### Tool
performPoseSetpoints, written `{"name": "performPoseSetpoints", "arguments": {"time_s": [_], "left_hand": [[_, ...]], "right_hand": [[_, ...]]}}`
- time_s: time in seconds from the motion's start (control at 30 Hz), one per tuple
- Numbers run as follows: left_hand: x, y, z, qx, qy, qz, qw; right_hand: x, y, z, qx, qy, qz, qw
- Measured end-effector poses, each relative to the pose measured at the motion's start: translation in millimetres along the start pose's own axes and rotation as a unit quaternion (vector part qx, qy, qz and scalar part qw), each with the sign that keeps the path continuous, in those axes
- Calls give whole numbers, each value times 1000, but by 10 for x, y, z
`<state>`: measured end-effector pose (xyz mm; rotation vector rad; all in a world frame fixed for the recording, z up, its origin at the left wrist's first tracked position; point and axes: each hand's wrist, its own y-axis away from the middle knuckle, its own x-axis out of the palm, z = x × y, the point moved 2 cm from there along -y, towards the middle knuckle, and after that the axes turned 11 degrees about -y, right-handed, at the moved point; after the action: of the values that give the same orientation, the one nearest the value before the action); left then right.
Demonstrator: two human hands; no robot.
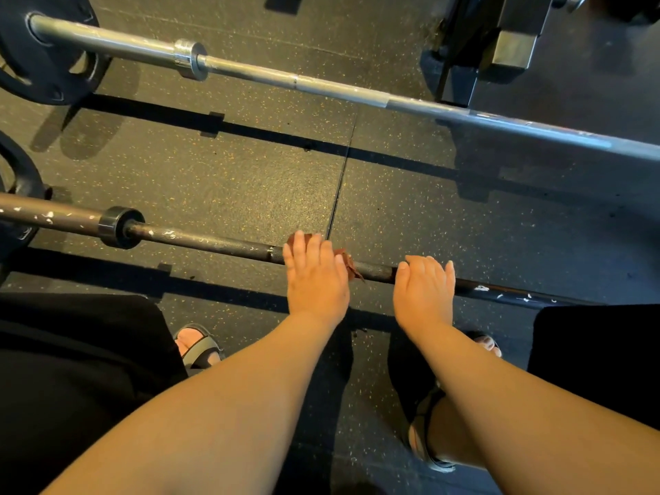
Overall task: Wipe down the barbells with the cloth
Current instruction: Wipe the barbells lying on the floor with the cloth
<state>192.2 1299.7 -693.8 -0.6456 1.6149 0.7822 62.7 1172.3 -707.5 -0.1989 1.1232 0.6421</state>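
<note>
Left hand [316, 276] is curled over the cloth [349, 266], clamping it round the dark barbell [214, 244]. Only reddish-brown edges of the cloth show past the fingers. Right hand [425, 292] sits just beside it on the same bar, fingers draped over bare steel and holding it (reads as bracing, not wiping).

Key relation: the bar's long axis runs left to right across us, dipping slightly to the right, directly under both hands. White flecks mark the stretch from the left hand out to the collar [119, 226], with more beyond the right hand. We judge the next stroke slides along that axis. The left hand has the cloth and an open run toward the collar; the right hand blocks the rightward run until it shifts.

The silver barbell [321, 83] lies well apart ahead of us, roughly parallel, with a weight plate [46, 87] on its left end. Neither hand is near it (can't tell if it's clean).

Surface: speckled rubber floor [250, 166], a tile seam passing near the left hand. A dark rack base [510, 51] sits top right. Our sandals [200, 346] are close behind the bar.
</note>
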Motion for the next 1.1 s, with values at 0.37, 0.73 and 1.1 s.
{"name": "performPoseSetpoints", "arguments": {"time_s": [0.37, 0.73, 1.1], "left_hand": [[66, 4, -197, 152, -5, -21, 988], [85, 102, -451, 251, -47, 36, 966], [-90, -113, 394, 24, -57, 26, 998]], "right_hand": [[-12, 16, -38, -11, -29, 5, 999], [-13, 24, 65, 22, -35, -1, 999], [88, 144, 485, 4, -30, 38, 999]]}}
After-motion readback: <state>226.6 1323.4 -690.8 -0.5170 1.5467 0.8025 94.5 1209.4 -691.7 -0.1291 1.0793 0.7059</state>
